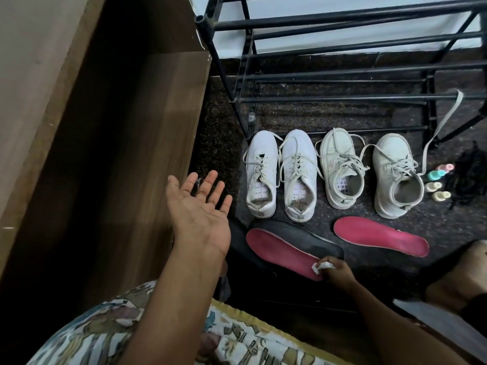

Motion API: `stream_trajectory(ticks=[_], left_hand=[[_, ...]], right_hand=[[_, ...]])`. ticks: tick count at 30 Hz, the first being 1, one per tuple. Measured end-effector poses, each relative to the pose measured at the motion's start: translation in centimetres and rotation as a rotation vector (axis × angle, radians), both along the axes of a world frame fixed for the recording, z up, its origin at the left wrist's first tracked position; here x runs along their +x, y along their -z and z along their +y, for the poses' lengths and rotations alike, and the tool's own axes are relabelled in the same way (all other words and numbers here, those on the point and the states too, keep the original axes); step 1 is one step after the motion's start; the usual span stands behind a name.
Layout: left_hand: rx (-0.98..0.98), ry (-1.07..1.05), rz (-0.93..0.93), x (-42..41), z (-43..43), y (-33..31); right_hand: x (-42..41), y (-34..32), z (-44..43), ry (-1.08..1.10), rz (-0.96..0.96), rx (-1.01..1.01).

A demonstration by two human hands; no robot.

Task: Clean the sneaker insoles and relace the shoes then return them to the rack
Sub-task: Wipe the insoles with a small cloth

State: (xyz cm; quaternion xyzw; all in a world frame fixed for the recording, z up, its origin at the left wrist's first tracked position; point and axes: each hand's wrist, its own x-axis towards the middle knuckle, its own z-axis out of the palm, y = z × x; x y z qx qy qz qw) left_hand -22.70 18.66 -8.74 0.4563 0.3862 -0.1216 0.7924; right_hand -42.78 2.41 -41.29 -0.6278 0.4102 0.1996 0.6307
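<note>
I can read no text, brand, number or sign on anything in front of me; any markings are too small or blurred.

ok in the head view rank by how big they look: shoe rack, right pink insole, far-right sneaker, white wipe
1. shoe rack
2. right pink insole
3. far-right sneaker, close to the insole, unsure
4. white wipe in the right hand
</note>
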Motion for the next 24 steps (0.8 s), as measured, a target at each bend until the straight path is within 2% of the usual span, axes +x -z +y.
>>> stream_trajectory(ticks=[7,12,21,24], left_hand=[[-0.012,0.024,-0.008,-0.1,-0.1,0.2],[-0.016,0.033,-0.007,-0.1,-0.2,0.2],[-0.025,0.042,-0.007,0.0,-0.4,0.4],[-0.03,0.044,-0.008,0.0,-0.5,0.4]], right_hand=[[1.0,0.3,1.2,-0.255,0.094,-0.092],[1.2,-0.6,0.9,-0.322,0.159,-0.211],[1.6,-1.1,0.4,-0.231,0.233,-0.27],[1.6,-1.6,0.3,-0.225,0.253,-0.404]])
